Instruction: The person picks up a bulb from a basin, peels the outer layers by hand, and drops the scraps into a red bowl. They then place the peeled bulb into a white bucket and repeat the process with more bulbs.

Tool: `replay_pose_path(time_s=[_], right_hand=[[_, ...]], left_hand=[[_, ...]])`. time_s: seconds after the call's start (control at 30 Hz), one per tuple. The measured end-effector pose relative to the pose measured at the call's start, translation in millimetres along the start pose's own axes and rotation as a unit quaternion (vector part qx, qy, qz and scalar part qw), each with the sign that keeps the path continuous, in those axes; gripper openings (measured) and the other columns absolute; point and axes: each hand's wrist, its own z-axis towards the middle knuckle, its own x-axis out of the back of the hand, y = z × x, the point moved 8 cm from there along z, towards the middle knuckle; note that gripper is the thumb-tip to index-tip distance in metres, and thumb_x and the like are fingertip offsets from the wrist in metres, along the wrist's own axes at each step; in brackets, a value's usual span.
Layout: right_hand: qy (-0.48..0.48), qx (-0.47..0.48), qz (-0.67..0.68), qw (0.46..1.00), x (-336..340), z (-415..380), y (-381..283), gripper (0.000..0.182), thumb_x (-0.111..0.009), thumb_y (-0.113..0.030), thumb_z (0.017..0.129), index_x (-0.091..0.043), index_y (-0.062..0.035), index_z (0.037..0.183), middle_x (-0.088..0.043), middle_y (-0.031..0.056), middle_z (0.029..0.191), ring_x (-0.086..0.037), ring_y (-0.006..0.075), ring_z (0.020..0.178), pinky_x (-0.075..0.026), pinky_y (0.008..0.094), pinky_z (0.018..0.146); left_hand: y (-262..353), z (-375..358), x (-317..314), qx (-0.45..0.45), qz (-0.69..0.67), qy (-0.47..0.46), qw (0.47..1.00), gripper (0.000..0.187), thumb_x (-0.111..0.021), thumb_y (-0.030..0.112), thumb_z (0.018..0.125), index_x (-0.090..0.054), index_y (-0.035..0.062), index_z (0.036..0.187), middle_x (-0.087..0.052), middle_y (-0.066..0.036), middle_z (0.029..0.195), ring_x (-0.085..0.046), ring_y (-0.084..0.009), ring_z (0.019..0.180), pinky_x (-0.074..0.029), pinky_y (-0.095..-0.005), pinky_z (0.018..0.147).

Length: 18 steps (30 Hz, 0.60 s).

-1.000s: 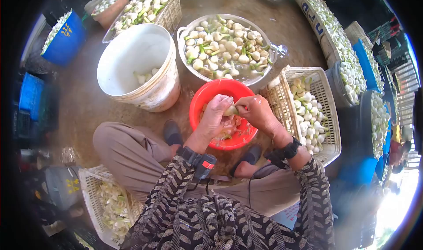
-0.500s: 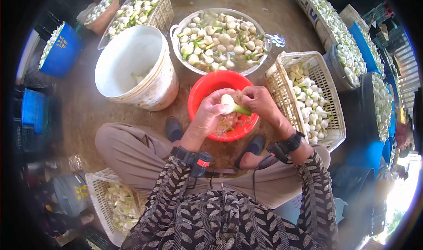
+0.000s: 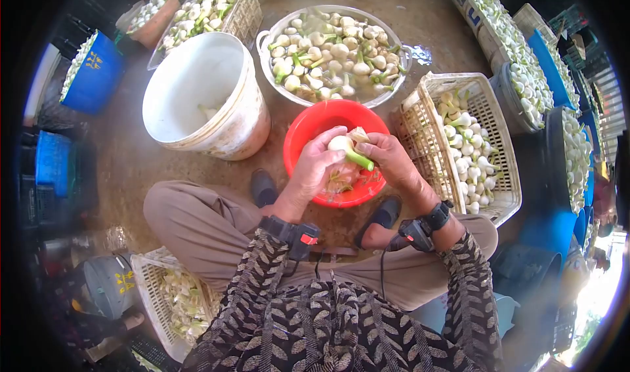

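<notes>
My left hand (image 3: 310, 168) is closed around a white garlic bulb (image 3: 340, 145) whose short green stem points down to the right. Against that stem, my right hand (image 3: 396, 162) pinches a pale piece of garlic skin (image 3: 358, 135) between thumb and fingers. Both hands are above a red basin (image 3: 296, 130), where loose peelings (image 3: 341, 177) lie. Just beyond it, a wide metal basin (image 3: 266, 52) holds many garlic bulbs in water.
A tall white bucket (image 3: 190, 83) stands at left, with a little garlic inside. On the right is a cream plastic crate (image 3: 420, 119) of garlic bulbs. Another crate (image 3: 154, 293) with peelings sits at lower left. More garlic-filled tubs (image 3: 98, 77) line both sides.
My right fingers have shifted slightly down along the stem, and a loosened flap of skin now shows beside the bulb. My left hand still holds the garlic bulb.
</notes>
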Motion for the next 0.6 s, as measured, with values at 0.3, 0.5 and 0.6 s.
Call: replay_pose_path(time_s=[0.3, 0.5, 0.6], right_hand=[[-0.062, 0.037, -0.496, 0.865, 29.9, 22.4, 42.3, 0.025, -0.059, -0.021, 0.085, -0.058, 0.0035, 0.089, -0.063, 0.0142, 0.075, -0.062, 0.0256, 0.070, -0.048, 0.0365, 0.063], [0.022, 0.062, -0.462, 0.884, 0.2, -1.0, -37.9, 0.046, -0.065, -0.017, 0.080, -0.050, -0.0009, 0.121, -0.061, 0.0155, 0.095, -0.060, 0.0259, 0.084, -0.048, 0.0347, 0.073], [-0.040, 0.209, -0.404, 0.890, -29.6, -11.6, -63.9, 0.036, -0.067, -0.012, 0.077, -0.058, -0.0011, 0.109, -0.062, 0.0123, 0.087, -0.060, 0.0181, 0.076, -0.048, 0.0296, 0.068]], left_hand=[[0.5, 7.0, 24.3, -0.045, -0.347, 0.024, 0.937, 0.049, -0.049, 0.006, 0.074, -0.046, -0.0076, 0.121, -0.051, -0.025, 0.121, -0.048, -0.0380, 0.114, -0.034, -0.0480, 0.103], [-5.9, 10.5, 29.3, -0.015, -0.297, 0.028, 0.954, 0.044, -0.047, 0.006, 0.077, -0.046, -0.0034, 0.119, -0.048, -0.027, 0.123, -0.048, -0.0375, 0.115, -0.038, -0.0502, 0.099], [-15.9, 12.9, 25.7, 0.000, -0.237, 0.030, 0.971, 0.034, -0.047, 0.009, 0.084, -0.046, 0.0002, 0.116, -0.056, -0.018, 0.110, -0.055, -0.0294, 0.105, -0.047, -0.0433, 0.088]])
